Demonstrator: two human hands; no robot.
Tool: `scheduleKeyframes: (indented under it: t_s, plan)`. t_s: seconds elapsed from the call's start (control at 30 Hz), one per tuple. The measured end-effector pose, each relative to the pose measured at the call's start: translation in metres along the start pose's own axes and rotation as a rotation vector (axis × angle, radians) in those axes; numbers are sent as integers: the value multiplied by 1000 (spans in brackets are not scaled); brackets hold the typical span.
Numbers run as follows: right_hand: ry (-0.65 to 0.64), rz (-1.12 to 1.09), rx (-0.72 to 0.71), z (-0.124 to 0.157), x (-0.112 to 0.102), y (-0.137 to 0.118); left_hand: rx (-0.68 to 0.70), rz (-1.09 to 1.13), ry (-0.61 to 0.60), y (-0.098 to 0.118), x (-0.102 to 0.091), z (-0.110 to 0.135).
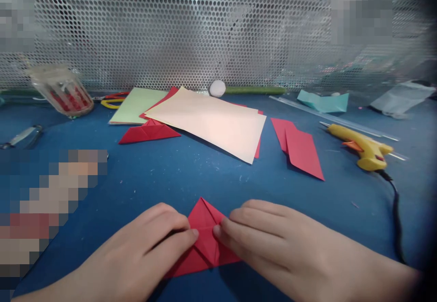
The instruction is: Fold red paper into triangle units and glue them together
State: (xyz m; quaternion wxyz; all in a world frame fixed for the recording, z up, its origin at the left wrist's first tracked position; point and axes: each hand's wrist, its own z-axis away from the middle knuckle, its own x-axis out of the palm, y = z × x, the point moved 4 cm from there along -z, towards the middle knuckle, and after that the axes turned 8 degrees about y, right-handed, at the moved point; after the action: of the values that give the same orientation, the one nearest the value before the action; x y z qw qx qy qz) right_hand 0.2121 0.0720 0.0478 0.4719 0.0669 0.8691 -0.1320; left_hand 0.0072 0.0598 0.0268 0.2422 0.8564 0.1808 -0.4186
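Note:
A red folded paper (208,243) with a pointed top lies at the front of the table, its creases meeting near the middle. On its left side my left hand (143,247) is closed, thumb and fingers pinching the paper. My right hand (280,243) grips the right side, its thumb tip close to the centre crease. Part of the paper is hidden under both hands. Farther back rests a red paper boat shape (150,133), partly beside a stack of sheets.
Cream sheets (211,120) overlap green paper (136,106). At right are red paper pieces (302,149), a yellow glue gun (367,147) with its cord, and folded teal paper (324,102). A glass jar (63,90) stands at left. Perforated metal (191,33) closes off the back.

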Motion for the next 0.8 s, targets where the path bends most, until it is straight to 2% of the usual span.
scheduleKeyframes:
  t_s: [0.17, 0.33, 0.47, 0.53, 0.67, 0.8]
  plan:
    - [-19, 36, -12, -4, 0, -3, 95, -119, -68, 0, -1, -1]
    - [-36, 51, -9, -4, 0, -4, 252, -324, 45, 12, -7, -1]
    - [-10, 18, 0, -3, -2, 1, 170, -365, 153, 18, -7, -1]
    - [-19, 2, 4, -2, -2, 3, 182, -376, 156, 18, -7, -1]
    - [-94, 21, -19, -2, -1, 2, 304, -357, 31, 12, -7, 0]
    - [-97, 40, 6, 0, -2, 6, 313, -354, -84, 5, -5, 4]
